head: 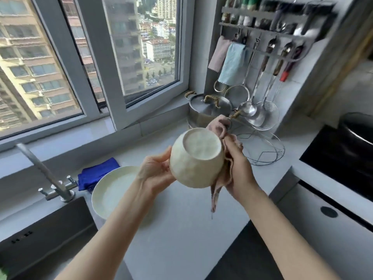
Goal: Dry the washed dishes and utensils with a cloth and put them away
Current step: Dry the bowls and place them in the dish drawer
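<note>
Cream bowl [196, 158] between left hand [155, 172], cloth [215, 194]

Bright daylight pours through the window [151, 47] onto the pale counter [181, 229], casting only soft shadows, while wide-angle distortion bends the frame edges and the utensil rack [262, 25] at upper right smears into blur.

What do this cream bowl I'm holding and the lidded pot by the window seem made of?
Bowl: probably ceramic, matte cream, faintly faceted wall and a raised foot ring. Pot: likely stainless steel, dull silver sheen; handles look cord-wrapped.
</note>
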The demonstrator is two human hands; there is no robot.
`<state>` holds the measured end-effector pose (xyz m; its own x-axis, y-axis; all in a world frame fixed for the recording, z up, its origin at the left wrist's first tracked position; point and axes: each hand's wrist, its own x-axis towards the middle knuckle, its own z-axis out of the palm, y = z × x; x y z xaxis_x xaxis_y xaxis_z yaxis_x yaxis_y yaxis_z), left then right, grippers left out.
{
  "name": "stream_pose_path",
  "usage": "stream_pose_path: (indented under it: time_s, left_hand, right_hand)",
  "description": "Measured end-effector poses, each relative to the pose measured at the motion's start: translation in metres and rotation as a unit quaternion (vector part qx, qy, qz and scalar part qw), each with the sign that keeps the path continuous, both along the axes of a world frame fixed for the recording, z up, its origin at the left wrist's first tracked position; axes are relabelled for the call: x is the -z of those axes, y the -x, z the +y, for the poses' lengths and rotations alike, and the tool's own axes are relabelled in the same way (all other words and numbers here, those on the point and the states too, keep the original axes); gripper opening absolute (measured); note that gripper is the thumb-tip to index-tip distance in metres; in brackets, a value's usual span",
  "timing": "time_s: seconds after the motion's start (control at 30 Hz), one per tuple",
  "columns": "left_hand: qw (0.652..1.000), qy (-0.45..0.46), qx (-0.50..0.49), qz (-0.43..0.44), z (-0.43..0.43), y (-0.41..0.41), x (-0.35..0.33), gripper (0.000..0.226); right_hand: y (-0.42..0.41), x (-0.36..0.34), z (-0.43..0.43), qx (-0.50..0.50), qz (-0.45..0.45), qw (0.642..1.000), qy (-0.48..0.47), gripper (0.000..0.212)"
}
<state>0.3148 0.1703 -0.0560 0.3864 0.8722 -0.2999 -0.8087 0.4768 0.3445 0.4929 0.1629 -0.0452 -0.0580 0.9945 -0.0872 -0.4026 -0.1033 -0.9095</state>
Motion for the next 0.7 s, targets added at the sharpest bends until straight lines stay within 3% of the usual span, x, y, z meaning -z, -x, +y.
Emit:
stream_pose_path:
  time_s: [0.07, 0.23, 0.4, 0.47, 0.53, 0.6, 0.7]
  left_hand:
    - [0.996, -0.032, 0.076, 0.023, 0.001, -0.026, 0.005, 0.056]
    - [0.958, -0.115, 0.242, 0.098, -0.016, -0.119, 0.0, 0.043]
    - [0.891, -0.24, 0.349, 0.16, -0.069, -0.234, -0.004, 0.024]
    - [0.862, -0.298, 0.38, 0.154, -0.101, -0.279, -0.004, 0.039]
    - [0.837, -0.334, 0.405, 0.152, -0.138, -0.323, -0.003, 0.039]
    - [0.815, -0.32, 0.445, 0.189, -0.173, -0.363, 0.002, 0.041]
    - [0.789, -0.188, 0.556, 0.182, -0.217, -0.417, 0.002, 0.075]
  right_hand:
    - [-0.036, -0.015, -0.011, 0.0, 0.015, 0.998, 0.06, 0.032]
    - [-0.126, -0.024, -0.063, 0.091, -0.091, 0.985, 0.116, 0.025]
    - [-0.216, -0.034, -0.154, 0.259, -0.179, 0.947, 0.066, 0.021]
    - [-0.255, -0.034, -0.195, 0.313, -0.21, 0.926, 0.022, 0.019]
    - [-0.289, -0.035, -0.236, 0.357, -0.257, 0.897, -0.045, 0.017]
    - [-0.32, -0.037, -0.275, 0.402, -0.301, 0.856, -0.123, 0.02]
    - [-0.364, -0.034, -0.326, 0.433, -0.388, 0.782, -0.226, 0.028]
